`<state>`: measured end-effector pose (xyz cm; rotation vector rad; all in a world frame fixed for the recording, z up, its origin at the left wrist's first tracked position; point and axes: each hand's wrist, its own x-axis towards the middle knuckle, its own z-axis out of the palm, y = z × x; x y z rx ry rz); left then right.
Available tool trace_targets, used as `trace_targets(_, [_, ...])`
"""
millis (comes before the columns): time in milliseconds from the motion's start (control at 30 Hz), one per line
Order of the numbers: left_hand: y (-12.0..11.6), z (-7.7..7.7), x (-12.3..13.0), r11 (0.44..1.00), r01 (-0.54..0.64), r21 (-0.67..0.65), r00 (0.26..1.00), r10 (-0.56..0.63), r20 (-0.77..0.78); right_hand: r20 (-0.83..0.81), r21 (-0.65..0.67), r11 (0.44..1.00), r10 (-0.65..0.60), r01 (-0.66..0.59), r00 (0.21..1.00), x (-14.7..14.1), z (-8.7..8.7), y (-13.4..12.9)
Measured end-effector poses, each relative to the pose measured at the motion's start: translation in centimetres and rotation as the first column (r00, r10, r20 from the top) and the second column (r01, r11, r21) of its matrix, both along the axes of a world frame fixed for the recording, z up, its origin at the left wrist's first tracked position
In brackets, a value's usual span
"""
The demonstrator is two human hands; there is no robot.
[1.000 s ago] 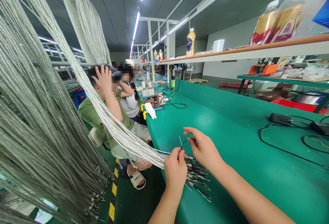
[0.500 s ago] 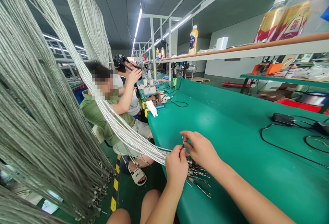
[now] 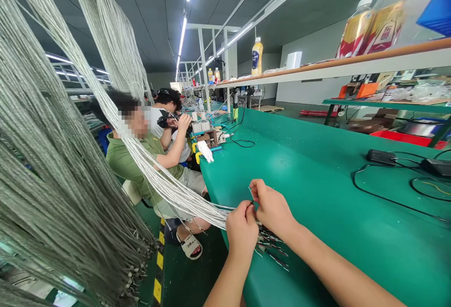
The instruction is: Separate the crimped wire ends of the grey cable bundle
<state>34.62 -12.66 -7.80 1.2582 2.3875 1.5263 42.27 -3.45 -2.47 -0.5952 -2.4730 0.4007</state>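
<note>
A bundle of pale, braided-looking cables (image 3: 176, 193) sweeps down from the upper left to the edge of the green table. My left hand (image 3: 241, 227) is closed in a pinch on one cable end, just over the bundle. Above and right of it, my right hand (image 3: 273, 206) pinches a thin white wire (image 3: 251, 193) that rises from that same end. The two hands nearly touch. Below them, loose wire ends (image 3: 273, 246) in dark, red and white fan out on the table. Fingers partly cover the cable end.
Thick hanging cables (image 3: 70, 157) fill the left side. A co-worker in a green shirt (image 3: 141, 152) sits beyond the bundle. A bench machine (image 3: 207, 133) and a white glove (image 3: 205, 151) stand at the far table edge. Black adapters (image 3: 381, 157) with cords lie right, under a shelf (image 3: 317, 69) with bottles.
My right fingers have drawn in closer around the white wire, while my left hand keeps its pinch. Beyond the bundle, the co-worker's raised hands and a black object have come down.
</note>
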Motion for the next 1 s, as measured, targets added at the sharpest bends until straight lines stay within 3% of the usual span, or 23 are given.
trace_targets(333, [0.0,0.3,0.3,0.998,0.048,0.046,0.996,-0.051,0.069,-0.02,0.069,0.994,-0.083,0.084,0.996,1.2,2.1,1.4])
trace_targets(500, [0.1,0.0,0.2,0.999,0.024,0.049,0.995,-0.028,0.094,-0.271,-0.084,0.987,-0.156,0.138,0.95,1.9,3.5,2.1])
trace_targets(600, [0.1,0.0,0.1,0.997,0.017,0.08,0.993,-0.026,0.115,-0.276,-0.19,0.978,-0.134,0.083,0.952,1.6,3.9,1.3])
trace_targets(800, [0.0,-0.4,-0.1,0.988,0.009,0.155,0.985,-0.035,0.168,-0.176,-0.336,0.942,-0.072,0.009,0.982,0.1,2.0,-0.5])
trace_targets(1000, [0.0,-0.8,-0.2,0.976,0.032,0.216,0.976,-0.077,0.202,-0.239,-0.421,0.906,-0.058,-0.049,0.969,-0.5,0.4,-0.3])
